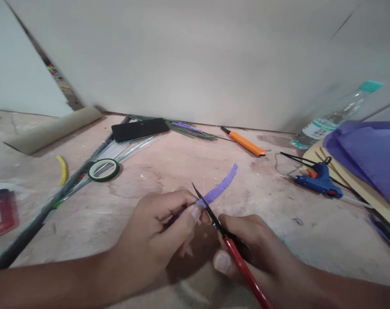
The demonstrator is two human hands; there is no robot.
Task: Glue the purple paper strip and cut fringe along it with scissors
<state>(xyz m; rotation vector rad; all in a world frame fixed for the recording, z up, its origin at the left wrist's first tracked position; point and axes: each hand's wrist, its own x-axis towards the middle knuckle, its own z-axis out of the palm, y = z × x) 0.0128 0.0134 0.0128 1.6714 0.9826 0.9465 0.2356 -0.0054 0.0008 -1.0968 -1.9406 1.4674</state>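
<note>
Pinching a purple strip (222, 188) in the left hand (161, 229) and holding scissors (243, 264) to it with the right hand (259, 240).
Clasping the strip between thumb and fingers in the left grip, partly hiding it there and sending one curved end out past the scissors, above the bench (265, 189). Grasping the scissors by their red handles in the right grip, with dark blades slanting up and left across the strip, close by the left thumb; cannot tell whether cutting into it. Facing, toward the far side of the bench, a black phone (140, 130), a bundle of green stems (196, 134) partly behind it, and an orange cutter (246, 143). Also seeing a green tape roll (115, 173) off to the left and, off to the right, a blue glue gun (320, 179) near purple sheets (371, 159) and a clear bottle (326, 118).
</note>
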